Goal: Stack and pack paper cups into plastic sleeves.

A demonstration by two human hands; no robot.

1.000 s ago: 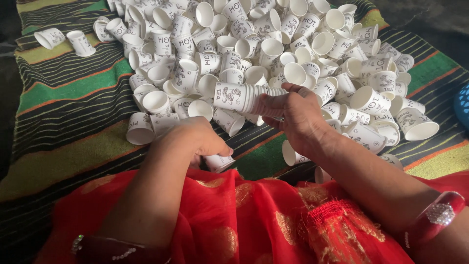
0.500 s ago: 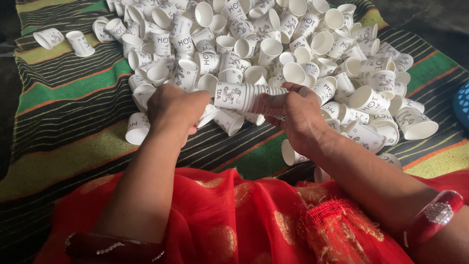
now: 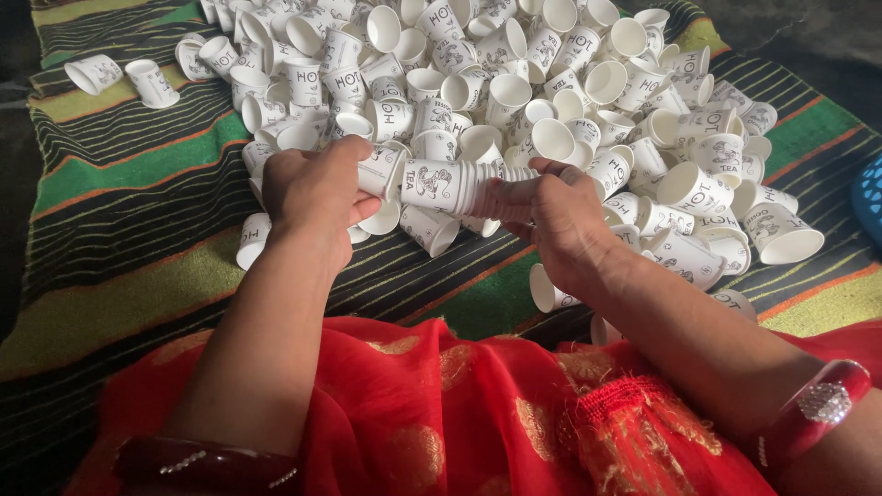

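The right hand is gripping a nested stack of paper cups sideways above the loose cup pile on the striped mat, while the left hand is closing its grip on a single cup at the stack's mouth; light, thin-walled, easily crushed, best held around the sides

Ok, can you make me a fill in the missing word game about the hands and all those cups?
1. The right hand holds a nested ____ of white paper cups lying sideways.
2. The left hand grips a single cup at the stack's ____ end.
3. The loose cups lie heaped on a ____ cloth.
4. A red ____ circles the right wrist.

Missing words: stack; open; striped; bangle
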